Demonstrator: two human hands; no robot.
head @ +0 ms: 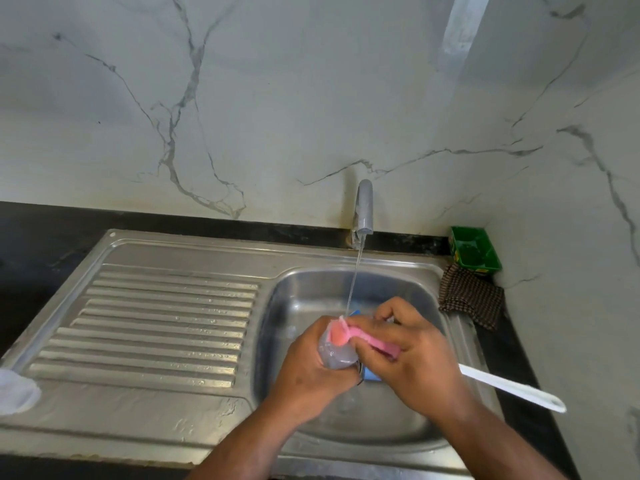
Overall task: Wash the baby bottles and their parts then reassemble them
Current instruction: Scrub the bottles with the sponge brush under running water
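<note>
Over the steel sink basin, my left hand grips a clear baby bottle part under the running water. My right hand grips a pink sponge bottle brush, whose pink head sits in the clear part's opening. The brush's white handle sticks out to the right past my wrist. A blue object shows partly beneath my hands. Another clear part lies at the far left edge of the drainboard.
The tap at the back runs a thin stream into the basin. A ribbed drainboard lies left of the basin. A green tub and a checked cloth sit on the black counter in the right corner.
</note>
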